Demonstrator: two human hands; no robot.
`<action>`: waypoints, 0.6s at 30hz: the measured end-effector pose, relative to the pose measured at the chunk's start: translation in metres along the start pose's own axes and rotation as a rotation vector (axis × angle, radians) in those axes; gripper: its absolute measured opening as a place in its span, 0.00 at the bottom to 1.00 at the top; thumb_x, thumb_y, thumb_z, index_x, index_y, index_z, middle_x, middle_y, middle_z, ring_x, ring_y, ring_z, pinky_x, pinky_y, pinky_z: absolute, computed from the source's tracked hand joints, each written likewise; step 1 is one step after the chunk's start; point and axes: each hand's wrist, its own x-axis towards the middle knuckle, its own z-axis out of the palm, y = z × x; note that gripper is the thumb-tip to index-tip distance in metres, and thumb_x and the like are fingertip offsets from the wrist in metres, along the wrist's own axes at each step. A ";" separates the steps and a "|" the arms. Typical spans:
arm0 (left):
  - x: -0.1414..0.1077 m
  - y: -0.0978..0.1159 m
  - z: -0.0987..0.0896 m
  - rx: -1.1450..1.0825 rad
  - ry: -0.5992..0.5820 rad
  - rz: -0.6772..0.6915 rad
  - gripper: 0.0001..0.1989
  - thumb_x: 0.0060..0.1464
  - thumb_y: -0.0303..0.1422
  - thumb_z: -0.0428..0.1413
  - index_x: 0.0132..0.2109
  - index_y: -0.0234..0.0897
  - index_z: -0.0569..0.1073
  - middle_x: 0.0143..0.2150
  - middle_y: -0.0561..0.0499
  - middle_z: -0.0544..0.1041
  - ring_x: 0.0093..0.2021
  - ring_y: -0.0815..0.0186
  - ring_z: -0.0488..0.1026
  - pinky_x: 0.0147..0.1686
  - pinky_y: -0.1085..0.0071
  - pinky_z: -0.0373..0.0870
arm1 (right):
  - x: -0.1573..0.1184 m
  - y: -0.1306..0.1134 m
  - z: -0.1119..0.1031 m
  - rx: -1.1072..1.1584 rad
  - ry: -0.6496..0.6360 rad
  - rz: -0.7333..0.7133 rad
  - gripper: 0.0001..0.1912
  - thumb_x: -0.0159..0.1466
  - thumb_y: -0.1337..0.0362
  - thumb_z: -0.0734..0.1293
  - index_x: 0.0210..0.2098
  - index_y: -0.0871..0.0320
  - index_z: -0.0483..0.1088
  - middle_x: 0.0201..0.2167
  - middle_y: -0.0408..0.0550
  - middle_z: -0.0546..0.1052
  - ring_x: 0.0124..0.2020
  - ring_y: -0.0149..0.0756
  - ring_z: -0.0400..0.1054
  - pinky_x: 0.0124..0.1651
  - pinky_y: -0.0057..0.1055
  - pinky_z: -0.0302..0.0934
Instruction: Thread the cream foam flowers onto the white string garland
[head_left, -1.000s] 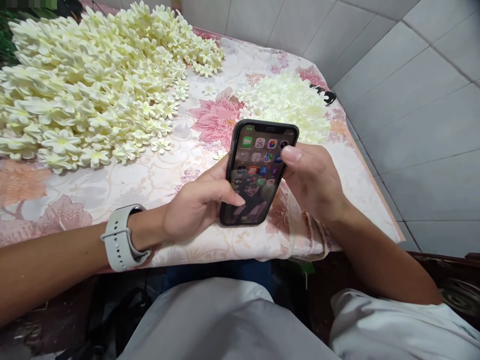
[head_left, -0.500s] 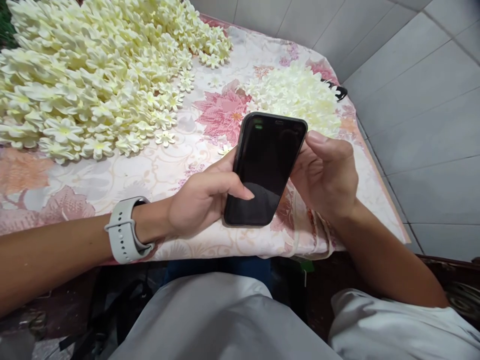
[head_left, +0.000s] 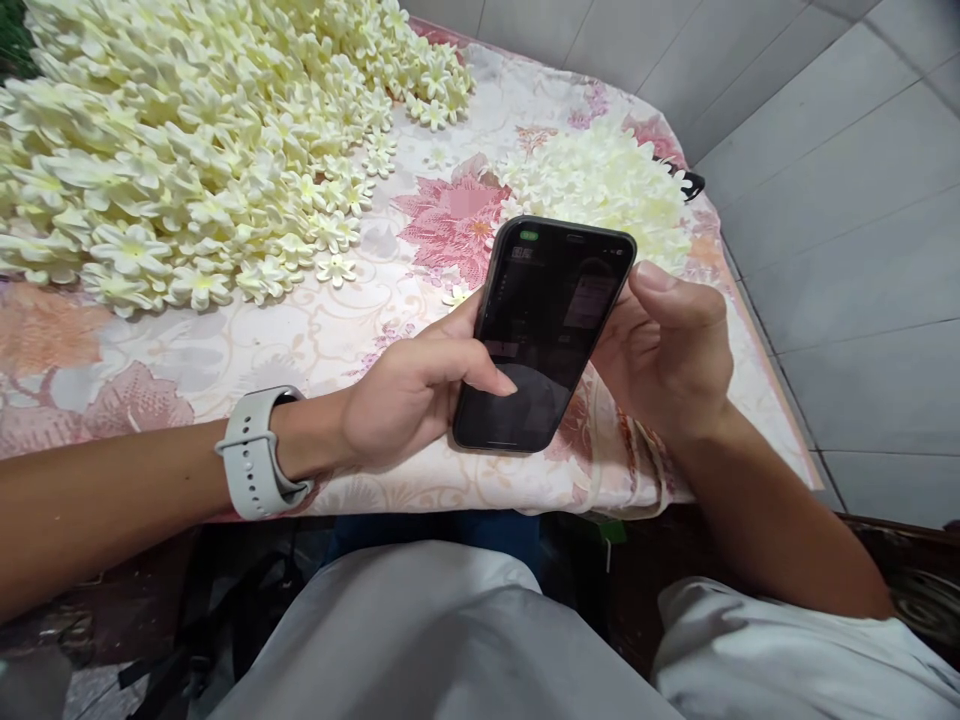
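Observation:
A black smartphone (head_left: 553,320) is tilted above the front of the table, its dark screen facing me with faint icons and panels on it. My left hand (head_left: 420,395) is closed around its lower left side, the thumb lying over the lower screen. At the phone's right edge my right hand (head_left: 671,350) is closed, its thumb beside the upper corner; its curled fingertips go out of sight behind the phone. A pale watch strap (head_left: 259,455) circles my left wrist.
A big heap of cream artificial flowers (head_left: 202,160) covers the table's left side. Beyond the phone lies a smaller pile of white flowers (head_left: 592,180), with a black-handled object (head_left: 691,184) behind it. The floral tablecloth (head_left: 315,340) reaches near the tiled wall (head_left: 862,240).
The phone and both hands have shifted slightly right. The screen, nearly all black before, now shows dim content and status icons. The grip looks the same.

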 end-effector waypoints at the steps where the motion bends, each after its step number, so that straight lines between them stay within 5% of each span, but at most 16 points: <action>1: 0.000 -0.001 -0.001 -0.005 -0.015 0.005 0.32 0.45 0.27 0.62 0.60 0.39 0.73 0.49 0.51 0.83 0.43 0.62 0.77 0.42 0.66 0.71 | 0.000 0.000 0.000 0.024 -0.014 -0.025 0.14 0.66 0.43 0.73 0.37 0.43 0.86 0.27 0.43 0.81 0.45 0.53 0.83 0.51 0.47 0.81; 7: 0.000 0.000 -0.002 -0.008 -0.040 0.009 0.36 0.45 0.28 0.62 0.64 0.39 0.70 0.46 0.50 0.83 0.46 0.58 0.80 0.43 0.63 0.73 | 0.001 0.001 -0.001 0.009 -0.028 -0.056 0.14 0.68 0.45 0.72 0.38 0.44 0.86 0.26 0.40 0.81 0.45 0.51 0.84 0.54 0.47 0.81; 12: -0.002 0.004 0.006 -0.018 0.050 -0.004 0.37 0.46 0.26 0.58 0.66 0.37 0.70 0.49 0.45 0.84 0.51 0.51 0.82 0.44 0.60 0.76 | 0.000 0.002 -0.004 -0.044 -0.006 -0.056 0.15 0.68 0.50 0.69 0.31 0.49 0.83 0.32 0.44 0.84 0.46 0.52 0.83 0.48 0.44 0.81; 15: -0.001 0.006 0.010 -0.061 0.079 0.049 0.38 0.47 0.24 0.55 0.67 0.37 0.71 0.48 0.45 0.84 0.54 0.49 0.82 0.53 0.53 0.80 | -0.003 0.003 -0.011 -0.082 -0.056 -0.073 0.12 0.63 0.54 0.75 0.45 0.48 0.85 0.41 0.43 0.86 0.49 0.47 0.80 0.53 0.40 0.78; 18: 0.002 0.007 0.009 -0.101 0.086 0.099 0.34 0.50 0.24 0.52 0.66 0.37 0.73 0.45 0.45 0.85 0.56 0.48 0.83 0.57 0.48 0.81 | -0.007 0.003 -0.016 -0.092 -0.187 -0.046 0.29 0.61 0.62 0.79 0.62 0.45 0.77 0.51 0.39 0.83 0.55 0.42 0.79 0.56 0.37 0.76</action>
